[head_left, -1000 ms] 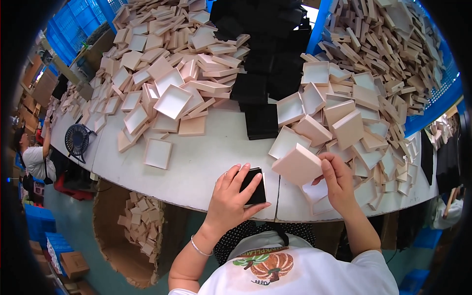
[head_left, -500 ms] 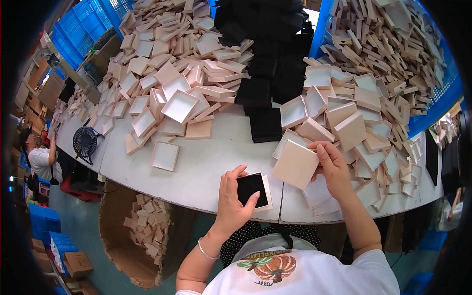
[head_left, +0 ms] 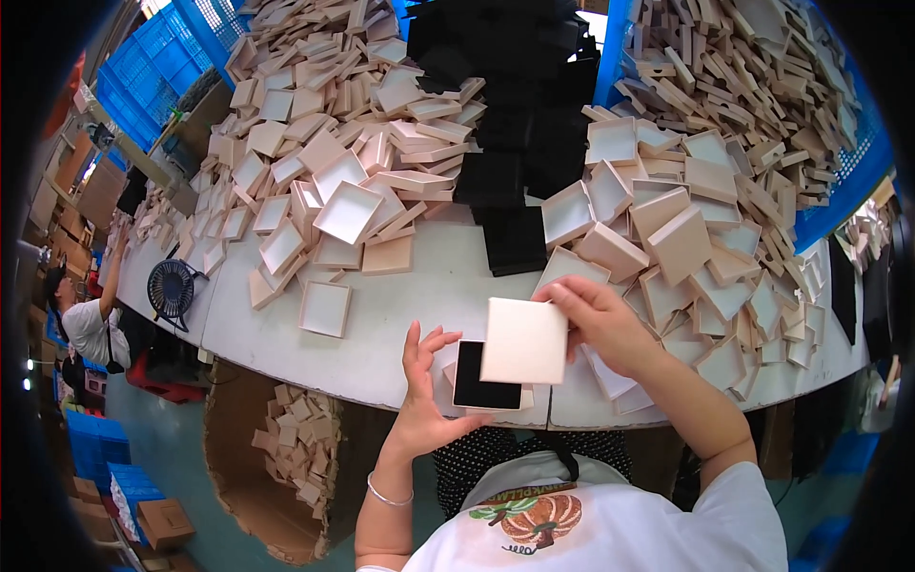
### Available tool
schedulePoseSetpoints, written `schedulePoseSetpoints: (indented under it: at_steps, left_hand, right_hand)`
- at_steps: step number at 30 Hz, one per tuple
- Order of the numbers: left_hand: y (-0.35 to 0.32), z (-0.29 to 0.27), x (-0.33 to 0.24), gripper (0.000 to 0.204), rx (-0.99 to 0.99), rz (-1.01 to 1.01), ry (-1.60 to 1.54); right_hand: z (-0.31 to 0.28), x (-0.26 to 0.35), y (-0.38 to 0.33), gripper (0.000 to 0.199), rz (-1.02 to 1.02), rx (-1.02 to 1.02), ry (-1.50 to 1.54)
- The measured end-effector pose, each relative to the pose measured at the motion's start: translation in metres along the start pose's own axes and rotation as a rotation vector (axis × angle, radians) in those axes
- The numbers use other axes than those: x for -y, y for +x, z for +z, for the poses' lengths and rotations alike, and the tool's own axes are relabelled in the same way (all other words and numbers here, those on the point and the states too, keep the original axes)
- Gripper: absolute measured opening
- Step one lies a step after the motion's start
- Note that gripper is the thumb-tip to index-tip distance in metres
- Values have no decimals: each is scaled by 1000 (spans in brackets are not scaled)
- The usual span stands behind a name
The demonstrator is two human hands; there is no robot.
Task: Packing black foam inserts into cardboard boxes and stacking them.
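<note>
In my right hand (head_left: 600, 324) is a pale beige square box lid (head_left: 524, 341), gripped at its upper right corner. The lid hangs over the right part of a shallow box (head_left: 488, 409), hiding some of it. A black square pad (head_left: 473, 386) lies inside that box. Another pale piece (head_left: 527, 398) shows beneath the box at its edges. My left hand (head_left: 419, 415) is open to the left of the box, fingers raised and spread, with the thumb along the box's near edge; whether the thumb touches it I cannot tell.
Heaps of pale box halves lie at the left (head_left: 348, 212) and right (head_left: 681, 238) of the white table (head_left: 419, 324). Black pads (head_left: 515, 243) are stacked between them. A black fan (head_left: 172, 291) stands far left, near a person (head_left: 91, 329). Below, a cardboard carton (head_left: 229, 458) holds more boxes.
My right hand has brought the lid left and down, partly over the box. My left thumb has come off the black pad to the near edge, and the left fingers have spread.
</note>
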State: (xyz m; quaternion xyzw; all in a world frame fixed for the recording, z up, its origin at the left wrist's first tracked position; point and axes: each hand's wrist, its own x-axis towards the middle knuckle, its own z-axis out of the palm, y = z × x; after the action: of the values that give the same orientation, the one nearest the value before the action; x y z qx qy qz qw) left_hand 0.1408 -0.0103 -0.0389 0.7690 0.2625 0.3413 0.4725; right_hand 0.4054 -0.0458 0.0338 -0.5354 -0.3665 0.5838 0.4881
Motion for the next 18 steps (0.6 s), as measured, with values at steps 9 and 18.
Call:
schedulePoseSetpoints:
  at_steps: [9,18]
  left_hand:
    - [-1,13,5,144,-75,-86,-72]
    - [-1,13,-5,140,-92,-174,-35]
  right_hand:
    - [34,-35,7,35,-686,150,-936]
    - [35,-30,-21,63,-792,370,-1352]
